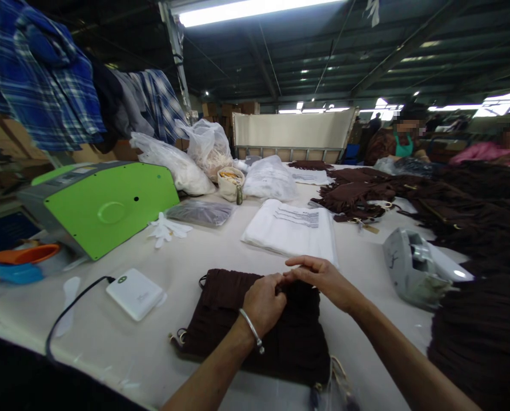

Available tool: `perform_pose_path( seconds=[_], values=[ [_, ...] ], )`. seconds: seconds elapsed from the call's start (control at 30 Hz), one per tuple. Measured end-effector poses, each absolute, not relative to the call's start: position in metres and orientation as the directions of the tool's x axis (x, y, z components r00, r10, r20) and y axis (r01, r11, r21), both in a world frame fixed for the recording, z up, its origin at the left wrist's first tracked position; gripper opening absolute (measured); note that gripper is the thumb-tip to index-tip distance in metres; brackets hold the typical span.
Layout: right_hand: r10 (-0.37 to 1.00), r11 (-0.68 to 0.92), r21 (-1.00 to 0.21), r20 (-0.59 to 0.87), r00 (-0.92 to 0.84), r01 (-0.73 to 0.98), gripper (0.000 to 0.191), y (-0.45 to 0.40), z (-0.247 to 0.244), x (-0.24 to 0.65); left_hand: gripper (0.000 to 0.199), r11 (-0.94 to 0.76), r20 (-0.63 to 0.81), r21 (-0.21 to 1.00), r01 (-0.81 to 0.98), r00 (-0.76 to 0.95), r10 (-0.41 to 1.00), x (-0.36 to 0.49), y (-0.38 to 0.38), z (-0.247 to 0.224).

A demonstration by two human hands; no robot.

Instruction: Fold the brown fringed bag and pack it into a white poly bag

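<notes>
A dark brown gathered fabric bag (297, 348) lies flat on the table in front of me, with small cord ends and gold-coloured rings at its corners. My left hand (265, 302), wearing a silver bracelet, rests on its upper part with the fingers curled in a pinch on the fabric. Beside it, my right hand (323, 279) is over the bag's upper right edge, its fingers stretched out toward the left fingertips. The two hands meet there, and what lies under the fingertips is hidden.
Beyond the bag lies a stack of printed white plastic bags (293, 228). At left are a green machine (113, 208) and a white cabled device (135, 293). A tape dispenser (417, 268) and piled brown bags (481, 342) stand right. Across the table sits a person (402, 142).
</notes>
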State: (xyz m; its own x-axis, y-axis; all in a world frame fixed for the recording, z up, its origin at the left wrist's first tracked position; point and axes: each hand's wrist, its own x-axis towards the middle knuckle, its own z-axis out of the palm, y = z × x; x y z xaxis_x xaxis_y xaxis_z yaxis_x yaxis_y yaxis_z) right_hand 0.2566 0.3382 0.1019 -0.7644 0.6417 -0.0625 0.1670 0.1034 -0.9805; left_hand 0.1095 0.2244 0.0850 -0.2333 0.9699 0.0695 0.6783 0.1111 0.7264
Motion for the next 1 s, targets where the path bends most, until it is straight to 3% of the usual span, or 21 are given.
perform_pose_path(
  seconds=[0.13, 0.27, 0.37, 0.57, 0.7, 0.8, 1.0],
  values=[
    [0.687, 0.223, -0.951, -0.002, -0.727, 0.213, 0.039, 0.353, 0.093, 0.263, 0.045, 0.081, 0.097, 0.727, 0.682, -0.219, 0.971, 0.110, 0.219, 0.083],
    [0.528, 0.478, -0.821, -0.015, -0.849, 0.312, 0.041, 0.358, 0.091, 0.267, 0.045, 0.081, 0.097, 0.697, 0.713, -0.205, 0.974, 0.112, 0.214, 0.084],
    [0.421, 0.558, -0.765, -0.072, -0.904, 0.320, 0.045, 0.354, 0.091, 0.265, 0.046, 0.073, 0.093, 0.678, 0.731, -0.184, 0.979, 0.113, 0.211, 0.086],
    [0.474, 0.533, -0.769, -0.074, -0.877, 0.353, 0.016, 0.351, 0.095, 0.258, 0.044, 0.063, 0.105, 0.639, 0.767, -0.169, 0.980, 0.114, 0.205, 0.090],
    [0.443, 0.555, -0.774, -0.035, -0.896, 0.305, 0.019, 0.354, 0.104, 0.251, 0.034, 0.173, 0.043, 0.602, 0.780, -0.248, 0.968, 0.118, 0.194, 0.092],
    [0.393, 0.558, -0.769, -0.085, -0.916, 0.311, 0.022, 0.357, 0.107, 0.239, 0.028, 0.179, 0.039, 0.560, 0.809, -0.241, 0.970, 0.124, 0.183, 0.089],
    [0.338, 0.532, -0.787, -0.143, -0.930, 0.314, 0.026, 0.361, 0.093, 0.211, 0.039, 0.227, -0.039, 0.604, 0.764, -0.256, 0.966, 0.131, 0.168, 0.081]
  ],
)
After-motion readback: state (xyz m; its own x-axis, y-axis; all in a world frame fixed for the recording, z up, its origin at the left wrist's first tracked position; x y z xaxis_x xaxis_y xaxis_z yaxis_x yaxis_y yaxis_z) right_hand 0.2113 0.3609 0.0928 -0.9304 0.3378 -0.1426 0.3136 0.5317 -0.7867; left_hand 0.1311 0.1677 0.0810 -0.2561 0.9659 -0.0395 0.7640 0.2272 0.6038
